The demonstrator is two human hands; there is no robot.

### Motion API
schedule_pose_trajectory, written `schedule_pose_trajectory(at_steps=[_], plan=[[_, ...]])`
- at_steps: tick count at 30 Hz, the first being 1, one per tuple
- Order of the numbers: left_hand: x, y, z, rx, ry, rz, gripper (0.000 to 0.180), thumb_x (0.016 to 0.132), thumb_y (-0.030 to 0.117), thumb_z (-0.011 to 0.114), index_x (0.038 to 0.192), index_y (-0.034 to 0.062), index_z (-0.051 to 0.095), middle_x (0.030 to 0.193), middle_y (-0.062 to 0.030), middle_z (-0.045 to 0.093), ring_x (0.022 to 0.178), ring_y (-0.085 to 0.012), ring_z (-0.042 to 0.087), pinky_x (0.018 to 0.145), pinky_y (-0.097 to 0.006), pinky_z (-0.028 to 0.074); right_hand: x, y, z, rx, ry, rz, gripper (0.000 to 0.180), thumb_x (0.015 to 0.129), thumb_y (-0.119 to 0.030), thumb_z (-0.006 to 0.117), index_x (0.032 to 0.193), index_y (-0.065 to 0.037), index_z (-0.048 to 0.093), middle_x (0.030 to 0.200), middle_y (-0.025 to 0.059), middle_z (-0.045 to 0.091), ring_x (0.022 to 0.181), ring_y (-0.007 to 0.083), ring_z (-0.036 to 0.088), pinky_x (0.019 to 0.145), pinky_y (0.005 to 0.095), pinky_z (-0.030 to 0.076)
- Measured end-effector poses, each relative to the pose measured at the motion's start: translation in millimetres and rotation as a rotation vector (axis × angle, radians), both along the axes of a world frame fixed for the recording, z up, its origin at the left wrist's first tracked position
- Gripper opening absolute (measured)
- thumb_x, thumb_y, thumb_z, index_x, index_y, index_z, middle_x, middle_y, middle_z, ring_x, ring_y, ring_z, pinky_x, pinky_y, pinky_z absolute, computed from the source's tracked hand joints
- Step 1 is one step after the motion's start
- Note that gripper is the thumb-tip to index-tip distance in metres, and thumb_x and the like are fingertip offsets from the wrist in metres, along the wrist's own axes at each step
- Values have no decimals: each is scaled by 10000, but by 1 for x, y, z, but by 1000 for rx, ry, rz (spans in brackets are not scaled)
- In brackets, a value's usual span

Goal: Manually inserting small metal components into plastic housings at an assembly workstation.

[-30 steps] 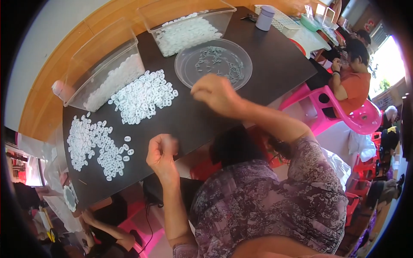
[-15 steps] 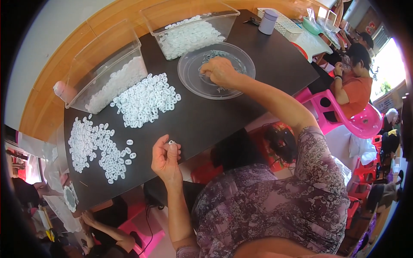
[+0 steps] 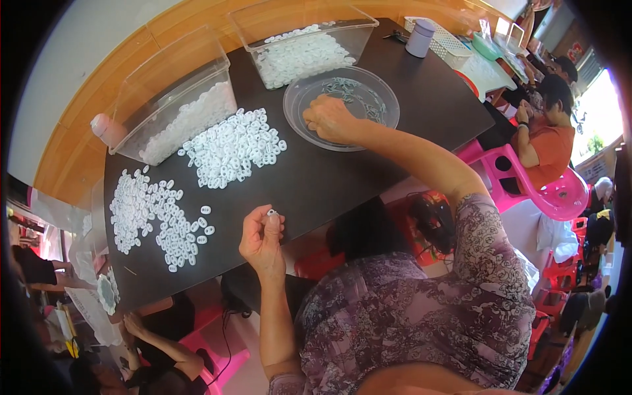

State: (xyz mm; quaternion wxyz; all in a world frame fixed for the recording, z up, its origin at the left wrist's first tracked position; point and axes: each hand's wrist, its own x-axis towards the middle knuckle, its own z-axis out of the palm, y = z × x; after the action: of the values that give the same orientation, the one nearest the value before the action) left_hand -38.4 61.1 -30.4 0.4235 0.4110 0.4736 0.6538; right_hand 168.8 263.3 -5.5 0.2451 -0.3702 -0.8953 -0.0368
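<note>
Near frame centre, the left hand (image 3: 264, 245) pinches a small white piece (image 3: 272, 212), partly covered by the grip. Upper centre, the right hand (image 3: 331, 120) is over a clear round tray (image 3: 300, 99), fingertips hidden; whether they hold anything I cannot tell.

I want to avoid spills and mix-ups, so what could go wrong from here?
The small white piece pinched in the left hand could slip and perhaps drop off the dark table, whose front edge is close by. The right hand, down in the round clear tray, might scatter the thin slivers. The loose white ovals beside the left hand might get knocked.
</note>
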Motion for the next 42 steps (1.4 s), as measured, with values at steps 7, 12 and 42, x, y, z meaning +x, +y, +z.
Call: schedule_pose_trajectory(at_steps=[7,12,42], plan=[[0,-4,4,-1,-20,11,190,866,118,631,1007,-7,604,774,-46,627,646,-59,536,554,-163,414,-2,1,3,6,-182,60,95,666,-83,580,657,12,580,721,217,597,756,395,576,651,479,470],[-7,-3,8,-53,-98,-52,152,846,79,639,963,-15,620,769,-66,635,629,-79,546,548,-187,424,6,-8,9,-24,43,21,47,709,-59,547,706,-12,548,744,193,609,721,391,569,642,470,464],[-6,-23,22,-63,-201,-30,115,850,3,599,955,-37,622,807,-43,626,678,-70,543,587,-179,428,-72,-148,31,-905,581,285,120,774,-43,666,878,-20,612,772,5,596,693,48,525,596,209,420]])
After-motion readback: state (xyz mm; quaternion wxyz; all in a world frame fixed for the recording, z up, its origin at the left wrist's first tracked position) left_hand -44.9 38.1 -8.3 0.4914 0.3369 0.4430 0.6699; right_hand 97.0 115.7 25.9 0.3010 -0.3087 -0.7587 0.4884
